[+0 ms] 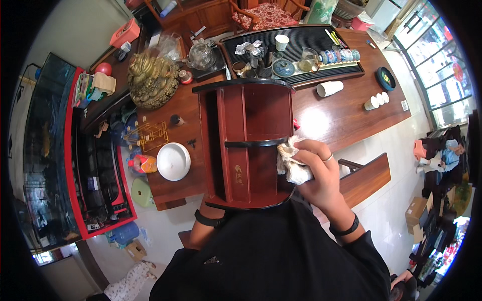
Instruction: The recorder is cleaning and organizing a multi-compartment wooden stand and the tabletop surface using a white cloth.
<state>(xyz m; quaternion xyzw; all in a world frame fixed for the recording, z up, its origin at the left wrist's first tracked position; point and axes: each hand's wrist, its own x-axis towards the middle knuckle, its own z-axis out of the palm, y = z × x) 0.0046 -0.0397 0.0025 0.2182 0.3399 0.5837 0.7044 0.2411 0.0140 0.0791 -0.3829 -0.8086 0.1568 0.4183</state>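
A dark red wooden shelf rack (263,109) with black curved edges is held up before me, over the table's near side. Its compartments face me, and one inner panel bears gold writing. My right hand (320,165), a ring on one finger, grips a crumpled white cloth (297,169). The cloth touches the right end of the rack's black middle shelf edge (256,143). My left hand (212,211) is at the rack's lower left corner. Only its wrist side shows; the fingers are hidden behind the rack, so their grip cannot be seen.
On the wooden table (361,124) are a black tea tray (233,41), paper cups (329,89), a bronze-coloured statue (152,81), a white bowl (173,161) and a gold wire rack (150,135). A wooden bench (369,180) stands at right, an aquarium (45,150) at left.
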